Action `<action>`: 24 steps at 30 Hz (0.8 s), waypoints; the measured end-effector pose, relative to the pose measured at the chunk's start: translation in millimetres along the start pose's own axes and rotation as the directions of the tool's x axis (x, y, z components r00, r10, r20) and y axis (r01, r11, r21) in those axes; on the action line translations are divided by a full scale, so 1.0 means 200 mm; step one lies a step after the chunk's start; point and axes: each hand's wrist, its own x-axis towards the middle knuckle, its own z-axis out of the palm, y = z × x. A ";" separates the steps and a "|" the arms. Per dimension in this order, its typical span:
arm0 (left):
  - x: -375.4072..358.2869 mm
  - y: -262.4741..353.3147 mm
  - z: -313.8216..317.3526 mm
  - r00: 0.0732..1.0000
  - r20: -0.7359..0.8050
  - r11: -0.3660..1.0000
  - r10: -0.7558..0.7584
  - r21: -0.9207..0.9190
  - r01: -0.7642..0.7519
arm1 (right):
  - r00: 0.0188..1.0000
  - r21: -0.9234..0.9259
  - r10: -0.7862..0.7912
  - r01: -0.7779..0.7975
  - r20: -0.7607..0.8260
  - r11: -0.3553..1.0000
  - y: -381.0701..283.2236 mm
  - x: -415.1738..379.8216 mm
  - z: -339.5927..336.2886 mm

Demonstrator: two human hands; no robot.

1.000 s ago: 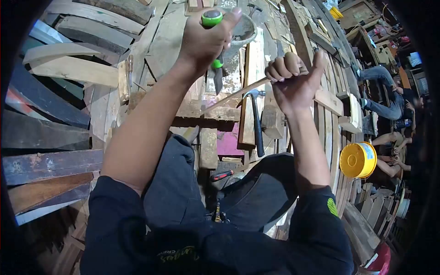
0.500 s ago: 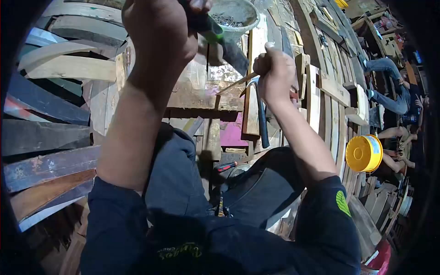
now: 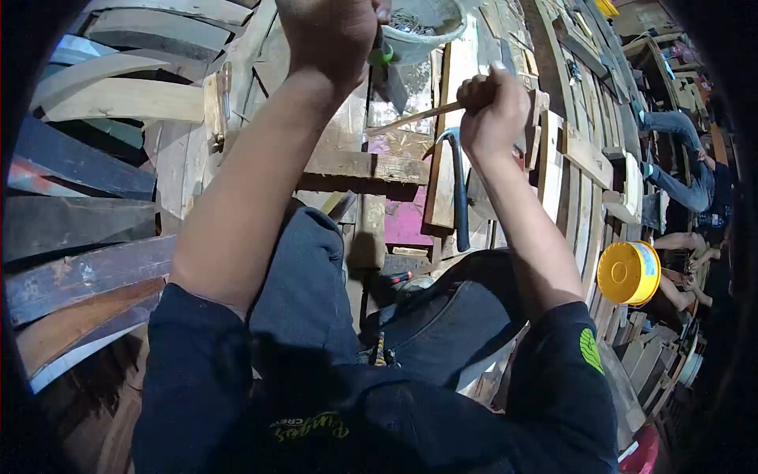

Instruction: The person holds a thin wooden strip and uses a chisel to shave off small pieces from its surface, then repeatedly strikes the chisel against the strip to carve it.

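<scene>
Wooden planks and curved offcuts (image 3: 118, 103) cover the workshop floor. Left hand (image 3: 332, 31) is clenched around a green-collared chisel (image 3: 388, 71), blade pointing down. Right hand (image 3: 493, 110) is fisted on a thin pale wooden stick (image 3: 410, 120), directly above a black-handled claw hammer (image 3: 459, 193) lying on the boards.

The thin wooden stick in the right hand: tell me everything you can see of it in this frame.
The thin wooden stick is a slim, pale strip of bare wood, straight and narrowing toward its free end. It lies nearly level, sloping slightly down to the left. The right hand is closed in a fist around its right end, hiding that part. The free end points toward the blade of the green-handled chisel held by the left hand; whether they touch cannot be told. It is held above the plank workbench, over the hammer.
</scene>
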 end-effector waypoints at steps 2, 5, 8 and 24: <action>0.01 -0.03 -0.01 1.000 0.019 1.000 -0.013 0.003 0.013 | 1.000 -0.115 0.021 -0.022 -0.007 0.993 0.10 0.00 -0.02; 0.04 -0.07 -0.04 0.997 0.073 0.999 0.015 0.031 -0.017 | 0.998 -0.126 0.006 -0.014 -0.064 0.992 0.10 0.01 0.04; 0.07 -0.11 -0.06 0.999 0.028 1.000 0.015 0.018 -0.016 | 0.991 -0.170 -0.016 -0.006 -0.130 0.986 0.11 0.03 0.01; 0.09 -0.08 -0.07 0.997 -0.018 0.990 0.072 0.127 -0.069 | 0.989 0.145 0.046 -0.067 0.144 0.987 -0.29 -0.09 0.09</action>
